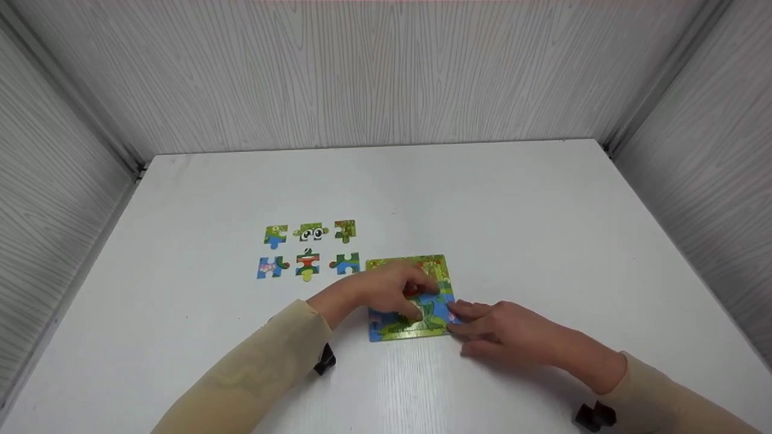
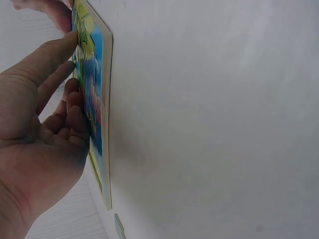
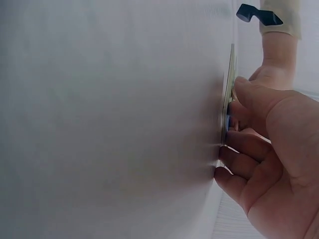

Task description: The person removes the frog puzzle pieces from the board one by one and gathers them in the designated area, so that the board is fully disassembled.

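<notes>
A square jigsaw puzzle board (image 1: 386,330) with a green and blue cartoon picture lies flat on the table. My left hand (image 1: 386,288) reaches across it from the left, hiding its middle. Thumb and forefinger are spread apart with their tips on the picture; in the left wrist view, the other fingers of the left hand (image 2: 30,124) bend against the board (image 2: 98,55). At the board's right edge rests my right hand (image 1: 518,331), its fingers fairly straight and their tips touching the border. The right wrist view shows the right hand (image 3: 284,169) beside the thin board edge.
Several loose puzzle pieces lie in two rows left of the board, among them a piece with cartoon eyes (image 1: 312,232) and a red-and-green piece (image 1: 307,265). The white table (image 1: 531,199) is enclosed by a wood-grain back wall (image 1: 386,72) and side walls.
</notes>
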Demonstrator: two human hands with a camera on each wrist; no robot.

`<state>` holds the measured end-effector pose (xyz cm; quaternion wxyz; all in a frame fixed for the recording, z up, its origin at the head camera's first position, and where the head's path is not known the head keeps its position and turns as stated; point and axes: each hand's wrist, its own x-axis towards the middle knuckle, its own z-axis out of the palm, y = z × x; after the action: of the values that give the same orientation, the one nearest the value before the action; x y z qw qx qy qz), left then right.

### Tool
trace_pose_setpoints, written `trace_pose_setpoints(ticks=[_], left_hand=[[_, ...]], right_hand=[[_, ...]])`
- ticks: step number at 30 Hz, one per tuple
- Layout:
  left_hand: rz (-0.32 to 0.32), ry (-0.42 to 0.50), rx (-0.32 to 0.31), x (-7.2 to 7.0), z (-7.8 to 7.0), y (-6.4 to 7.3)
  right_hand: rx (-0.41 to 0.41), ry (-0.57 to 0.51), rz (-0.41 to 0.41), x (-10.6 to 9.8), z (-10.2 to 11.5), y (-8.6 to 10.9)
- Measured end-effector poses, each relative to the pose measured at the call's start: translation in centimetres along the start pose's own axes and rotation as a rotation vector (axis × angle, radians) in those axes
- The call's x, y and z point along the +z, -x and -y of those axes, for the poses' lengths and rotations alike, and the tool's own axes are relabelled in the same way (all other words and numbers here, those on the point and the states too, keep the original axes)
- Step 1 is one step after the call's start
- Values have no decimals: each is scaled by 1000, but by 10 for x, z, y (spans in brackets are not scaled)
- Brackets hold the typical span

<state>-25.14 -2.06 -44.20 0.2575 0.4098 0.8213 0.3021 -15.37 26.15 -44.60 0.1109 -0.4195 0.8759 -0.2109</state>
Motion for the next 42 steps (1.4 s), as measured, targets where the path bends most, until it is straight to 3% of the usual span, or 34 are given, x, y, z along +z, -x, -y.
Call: trace_pose_setpoints(ticks=[8, 26, 42], left_hand=[[8, -16, 14, 1, -3, 0], [2, 7, -10, 3, -2, -3], [2, 5, 1, 1, 0, -3]], right_hand=[[-65, 34, -45, -1, 0, 2], [-28, -8, -40, 1, 1, 0], [-63, 71, -66, 2, -2, -2]])
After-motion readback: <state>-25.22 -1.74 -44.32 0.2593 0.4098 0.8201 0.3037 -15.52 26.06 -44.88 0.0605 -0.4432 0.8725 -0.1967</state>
